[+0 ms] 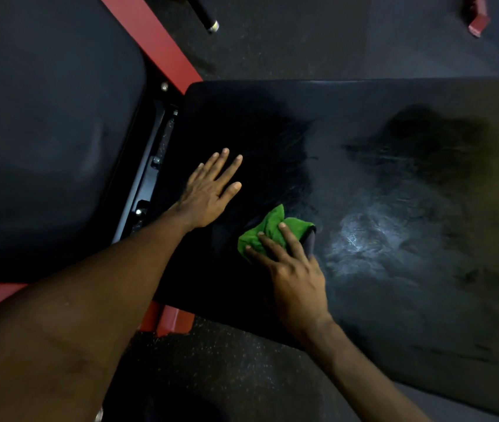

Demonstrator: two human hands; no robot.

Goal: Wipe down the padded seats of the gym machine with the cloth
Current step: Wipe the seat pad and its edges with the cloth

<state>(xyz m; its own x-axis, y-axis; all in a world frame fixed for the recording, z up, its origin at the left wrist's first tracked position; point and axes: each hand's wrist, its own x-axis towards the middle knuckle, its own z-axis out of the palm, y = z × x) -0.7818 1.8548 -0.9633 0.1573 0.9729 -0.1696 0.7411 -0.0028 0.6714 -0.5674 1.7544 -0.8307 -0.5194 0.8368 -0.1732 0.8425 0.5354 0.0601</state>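
Hands [207, 194] flat, right [295, 275] seemingly atop cloth [268, 231]

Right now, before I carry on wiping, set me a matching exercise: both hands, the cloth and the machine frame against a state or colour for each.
Things:
1. left hand
2. right hand
3. cloth
4. frame

States:
A. red, running along the left of the seat pad
B. flat on the seat pad, fingers spread, holding nothing
C. green, bunched up
D. pressing down on the cloth

Pairs: 1-B, 2-D, 3-C, 4-A.
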